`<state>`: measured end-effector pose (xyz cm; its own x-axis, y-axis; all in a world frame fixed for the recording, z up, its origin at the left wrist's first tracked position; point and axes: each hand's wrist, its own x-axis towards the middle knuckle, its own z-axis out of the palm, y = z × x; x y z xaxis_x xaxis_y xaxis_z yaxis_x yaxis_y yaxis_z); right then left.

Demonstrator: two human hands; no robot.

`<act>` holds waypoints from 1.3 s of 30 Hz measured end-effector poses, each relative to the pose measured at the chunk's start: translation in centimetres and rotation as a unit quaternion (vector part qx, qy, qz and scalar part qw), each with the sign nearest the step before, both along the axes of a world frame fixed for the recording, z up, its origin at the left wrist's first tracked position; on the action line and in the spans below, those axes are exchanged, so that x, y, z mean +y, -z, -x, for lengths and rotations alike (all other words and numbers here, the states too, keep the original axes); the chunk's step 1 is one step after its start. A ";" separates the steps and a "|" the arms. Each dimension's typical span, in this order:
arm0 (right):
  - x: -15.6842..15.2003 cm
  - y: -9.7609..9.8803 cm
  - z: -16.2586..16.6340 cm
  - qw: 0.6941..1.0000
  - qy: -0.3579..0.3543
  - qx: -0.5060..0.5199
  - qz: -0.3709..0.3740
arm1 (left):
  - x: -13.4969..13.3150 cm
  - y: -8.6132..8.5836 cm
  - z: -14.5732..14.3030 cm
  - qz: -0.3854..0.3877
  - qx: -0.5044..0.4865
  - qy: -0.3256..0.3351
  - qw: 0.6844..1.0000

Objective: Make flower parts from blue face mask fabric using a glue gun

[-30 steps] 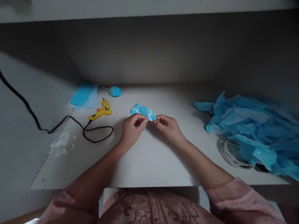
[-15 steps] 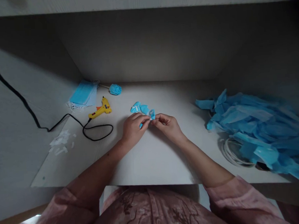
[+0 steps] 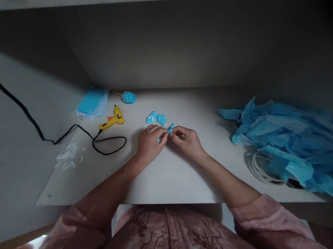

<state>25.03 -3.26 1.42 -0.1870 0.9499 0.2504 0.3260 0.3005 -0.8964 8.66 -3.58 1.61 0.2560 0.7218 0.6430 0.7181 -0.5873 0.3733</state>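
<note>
Left hand [image 3: 151, 141] and right hand [image 3: 188, 142] are pinching narrow blue fabric piece [image 3: 171, 128] | light, even pressure is probably serving best

Matt cloth-like blue piece [image 3: 170, 128], plastic glue gun [image 3: 114, 120], smooth tabletop [image 3: 170, 180]

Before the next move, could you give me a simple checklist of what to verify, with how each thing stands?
1. Blue fabric petal held at the fingertips of the left hand and right hand: ok.
2. Yellow glue gun apart from both hands: ok, lying on the white tabletop.
3. Yellow glue gun hot or cold: cannot tell.
4. Black cord apart from the left hand: ok, its loop lies off to the left.
5. Loose petals untouched: cannot tell, they lie just beyond the left hand.
6. Blue fabric rose out of the way: ok, near the face masks.
</note>
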 end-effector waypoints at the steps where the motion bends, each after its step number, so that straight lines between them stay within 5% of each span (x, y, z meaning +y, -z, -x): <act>1: 0.0 0.0 0.0 1.000 0.001 -0.002 -0.001 | 0.0 0.0 0.0 -0.001 -0.002 0.000 1.000; 39: -0.1 -0.1 0.0 1.000 -0.003 -0.011 0.005 | 0.3 0.4 0.0 0.028 -0.047 0.017 0.998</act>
